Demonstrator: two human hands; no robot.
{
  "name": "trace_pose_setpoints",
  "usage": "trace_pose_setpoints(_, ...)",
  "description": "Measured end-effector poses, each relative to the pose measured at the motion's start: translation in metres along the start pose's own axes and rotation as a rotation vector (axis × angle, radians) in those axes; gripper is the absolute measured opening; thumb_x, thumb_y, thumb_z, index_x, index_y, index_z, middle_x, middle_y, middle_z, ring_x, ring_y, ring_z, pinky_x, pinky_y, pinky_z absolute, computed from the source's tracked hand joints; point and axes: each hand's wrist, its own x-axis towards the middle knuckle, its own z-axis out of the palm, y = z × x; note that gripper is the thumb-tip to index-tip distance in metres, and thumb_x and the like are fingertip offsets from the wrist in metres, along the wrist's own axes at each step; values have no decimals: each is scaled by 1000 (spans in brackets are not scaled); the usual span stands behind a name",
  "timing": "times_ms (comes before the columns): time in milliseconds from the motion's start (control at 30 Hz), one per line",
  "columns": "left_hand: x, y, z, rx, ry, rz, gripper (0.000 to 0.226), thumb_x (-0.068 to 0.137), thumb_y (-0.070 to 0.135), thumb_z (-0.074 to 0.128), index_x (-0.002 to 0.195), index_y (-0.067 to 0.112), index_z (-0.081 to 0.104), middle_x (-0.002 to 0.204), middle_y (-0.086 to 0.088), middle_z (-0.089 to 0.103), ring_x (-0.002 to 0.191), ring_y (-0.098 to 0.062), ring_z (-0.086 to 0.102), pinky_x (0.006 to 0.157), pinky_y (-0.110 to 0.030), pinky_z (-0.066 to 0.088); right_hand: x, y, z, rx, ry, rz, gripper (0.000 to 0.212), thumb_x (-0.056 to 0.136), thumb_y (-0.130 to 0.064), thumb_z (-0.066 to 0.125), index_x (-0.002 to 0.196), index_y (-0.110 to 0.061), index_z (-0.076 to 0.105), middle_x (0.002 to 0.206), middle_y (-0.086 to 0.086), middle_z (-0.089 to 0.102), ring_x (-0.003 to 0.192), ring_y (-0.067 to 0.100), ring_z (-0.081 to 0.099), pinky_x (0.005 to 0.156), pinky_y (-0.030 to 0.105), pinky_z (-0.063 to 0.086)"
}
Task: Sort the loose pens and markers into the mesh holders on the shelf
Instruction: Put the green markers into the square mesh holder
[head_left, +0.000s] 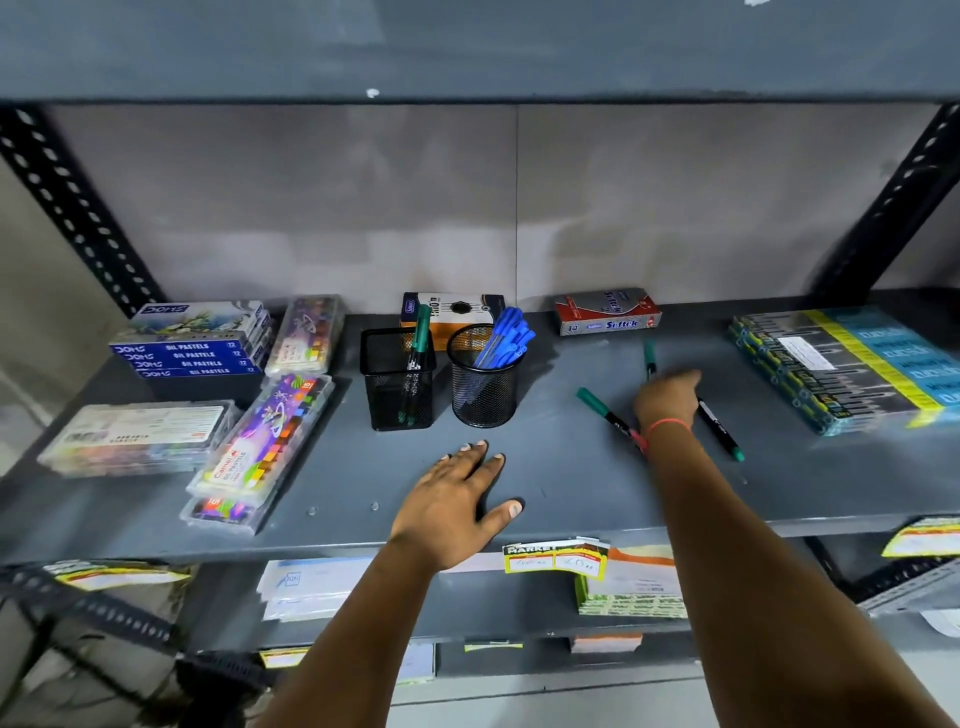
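Observation:
Two black mesh holders stand mid-shelf. The square holder (397, 384) contains green-capped markers, and the round holder (484, 387) contains several blue pens (506, 338). Three loose green-capped markers lie to the right: one (605, 410) left of my wrist, one (719, 428) right of it, and one (649, 356) sticking out beyond my fingers. My right hand (667, 397) reaches over that far marker, blurred, fingers pointing down onto it; whether it grips is unclear. My left hand (457, 501) lies flat and open on the grey shelf (571, 483).
Oil pastel boxes (192, 338) and clear crayon cases (260, 447) fill the shelf's left. An orange box (452, 312) and a red pen box (608, 312) stand at the back. Packaged stationery (841, 364) lies at the right. Price labels (556, 558) hang on the front edge.

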Motion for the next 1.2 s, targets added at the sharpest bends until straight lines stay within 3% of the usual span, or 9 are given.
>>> trace_pose_setpoints(133, -10, -16, -8, 16, 3, -37, 70, 84, 66, 27, 141, 26, 23, 155, -1, 15, 141, -15, 12, 114, -28, 5, -23, -40, 14, 546, -169, 59, 30, 95, -6, 36, 70, -22, 37, 70, 4, 46, 68, 17, 53, 46, 18, 36)
trace_pose_setpoints(233, -23, -37, -17, 37, 37, -108, 103, 60, 86, 1, 140, 25, 28, 154, -2, 22, 140, -17, 17, 114, -28, 8, -55, -66, 44, 637, -287, -93, 42, 90, 12, 34, 65, -20, 44, 60, -3, 48, 42, -1, 53, 32, 7, 32)
trace_pose_setpoints(367, -33, -58, -27, 44, 115, -211, 101, 61, 83, 4, 139, 24, 31, 152, -3, 25, 139, -20, 22, 114, -32, 12, -99, -89, 87, 458, -478, -278, 28, 84, 3, 59, 67, -19, 54, 60, -4, 58, 49, 4, 57, 44, 12, 43)
trace_pose_setpoints(500, -35, -59, -26, 60, 121, -216, 100, 63, 81, 0, 139, 23, 30, 153, -3, 25, 139, -20, 22, 114, -30, 10, -119, -88, 123, 106, -482, -434, 26, 81, -10, 65, 60, -19, 52, 70, 9, 64, 80, 37, 67, 77, 46, 57)
trace_pose_setpoints(600, -35, -60, -26, 53, 141, -207, 95, 66, 77, 4, 138, 22, 32, 152, -5, 27, 138, -21, 24, 113, -30, 10, -127, -83, 126, -137, -462, -524, 12, 86, -13, 59, 95, -7, 65, 101, 19, 71, 97, 38, 67, 87, 42, 55)
trace_pose_setpoints(733, -34, -60, -25, 65, 148, -199, 89, 67, 69, 5, 139, 22, 29, 153, -4, 24, 139, -20, 22, 113, -28, 8, -126, -83, 123, -261, -440, -536, 23, 91, -17, 53, 107, -3, 64, 114, 20, 67, 105, 35, 62, 82, 31, 49)
trace_pose_setpoints(900, -35, -61, -26, 73, 133, -201, 89, 67, 68, 3, 140, 23, 27, 153, -3, 22, 139, -19, 20, 114, -29, 8, -125, -83, 127, -266, -448, -511, 13, 90, -17, 55, 81, -8, 60, 108, 20, 68, 101, 33, 64, 73, 25, 41)
trace_pose_setpoints(1067, -34, -62, -24, 93, 133, -198, 89, 68, 68, 3, 140, 23, 27, 153, -2, 22, 140, -19, 19, 114, -29, 8, -124, -79, 132, -239, -440, -486, 5, 84, -12, 52, 85, -7, 54, 89, 16, 61, 91, 37, 67, 81, 41, 58)
trace_pose_setpoints(1200, -34, -62, -22, 76, 154, -193, 89, 68, 68, 6, 139, 20, 32, 152, -5, 26, 139, -20, 23, 114, -30, 10, -123, -85, 123, -197, -400, -502, 20, 86, -9, 50, 102, 1, 55, 103, 21, 65, 81, 31, 56, 69, 27, 39)
